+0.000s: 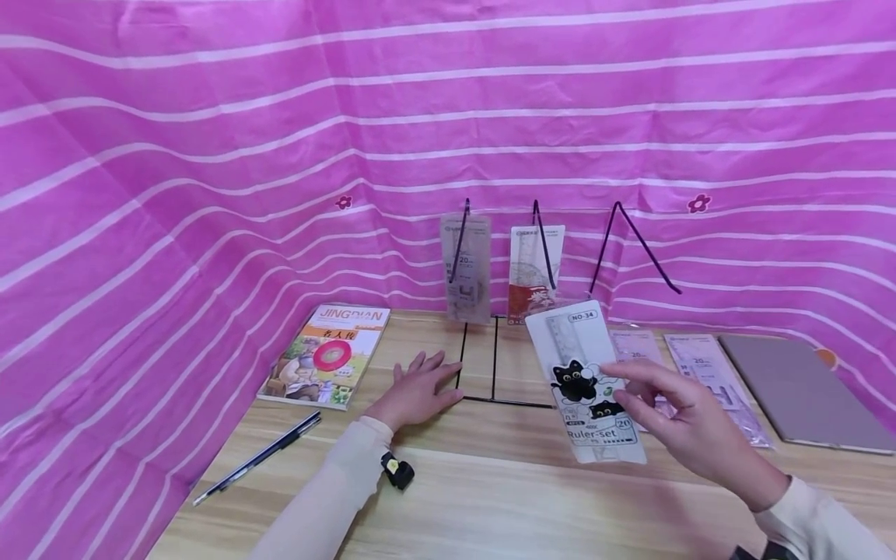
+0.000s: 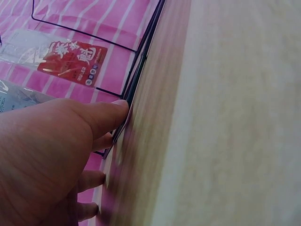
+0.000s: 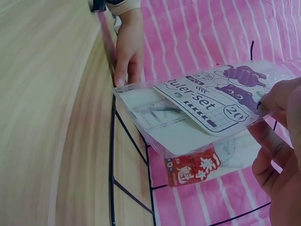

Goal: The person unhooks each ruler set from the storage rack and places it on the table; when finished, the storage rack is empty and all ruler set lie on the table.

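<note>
My right hand (image 1: 689, 420) pinches the right edge of a ruler set packet (image 1: 565, 342) with black cats on its card, raised in front of a black wire display rack (image 1: 493, 362). In the right wrist view the ruler set (image 3: 188, 127) is gripped between thumb and fingers. My left hand (image 1: 420, 389) rests at the left end of the rack's base, with thumb and fingertips right at the wire in the left wrist view. A greyish ruler packet (image 1: 477, 299) hangs on the rack's left hook, and a red and white ruler packet (image 1: 525, 299) on the middle one.
The right hook (image 1: 647, 249) bears nothing. Pink ruler packets (image 1: 700, 358) and a grey notebook (image 1: 791, 389) lie at the right. On the left are a book (image 1: 294, 365), a red tape roll (image 1: 332, 355) on it, and pens (image 1: 259, 457). Pink striped cloth (image 1: 490, 101) stands behind.
</note>
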Available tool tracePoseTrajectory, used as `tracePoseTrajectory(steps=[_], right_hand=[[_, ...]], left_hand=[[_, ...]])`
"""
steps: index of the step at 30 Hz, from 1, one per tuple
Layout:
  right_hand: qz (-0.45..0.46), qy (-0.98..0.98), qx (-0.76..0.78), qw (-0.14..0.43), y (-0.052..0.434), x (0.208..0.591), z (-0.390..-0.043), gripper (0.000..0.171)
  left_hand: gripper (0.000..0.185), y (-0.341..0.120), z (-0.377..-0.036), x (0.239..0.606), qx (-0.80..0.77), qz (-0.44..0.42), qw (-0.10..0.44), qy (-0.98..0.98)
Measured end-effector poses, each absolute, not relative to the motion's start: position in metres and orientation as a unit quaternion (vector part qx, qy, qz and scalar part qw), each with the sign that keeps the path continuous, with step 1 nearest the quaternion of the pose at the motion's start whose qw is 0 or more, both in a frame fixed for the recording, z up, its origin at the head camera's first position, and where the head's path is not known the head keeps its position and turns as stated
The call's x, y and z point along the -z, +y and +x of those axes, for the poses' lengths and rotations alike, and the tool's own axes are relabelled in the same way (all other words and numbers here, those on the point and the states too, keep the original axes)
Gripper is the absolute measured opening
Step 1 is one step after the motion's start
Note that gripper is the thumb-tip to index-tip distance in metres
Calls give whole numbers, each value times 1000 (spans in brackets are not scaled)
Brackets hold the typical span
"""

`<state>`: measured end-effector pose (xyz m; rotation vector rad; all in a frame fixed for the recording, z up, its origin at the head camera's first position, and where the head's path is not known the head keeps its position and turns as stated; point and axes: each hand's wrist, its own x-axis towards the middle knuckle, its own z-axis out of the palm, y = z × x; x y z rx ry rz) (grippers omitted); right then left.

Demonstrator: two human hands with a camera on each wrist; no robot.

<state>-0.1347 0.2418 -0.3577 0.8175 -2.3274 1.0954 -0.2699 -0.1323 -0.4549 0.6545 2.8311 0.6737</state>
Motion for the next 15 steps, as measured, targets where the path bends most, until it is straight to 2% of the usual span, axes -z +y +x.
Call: tracePoseTrajectory(steps=[6,15], right_hand=[[251,-869,-373,206,258,361,-117,55],[209,-885,-388,150,298,382,-86,54]], left_hand=[[63,-130,-269,454,-220,220,84,947],[62,-131,-271,453,-224,221,82,946]])
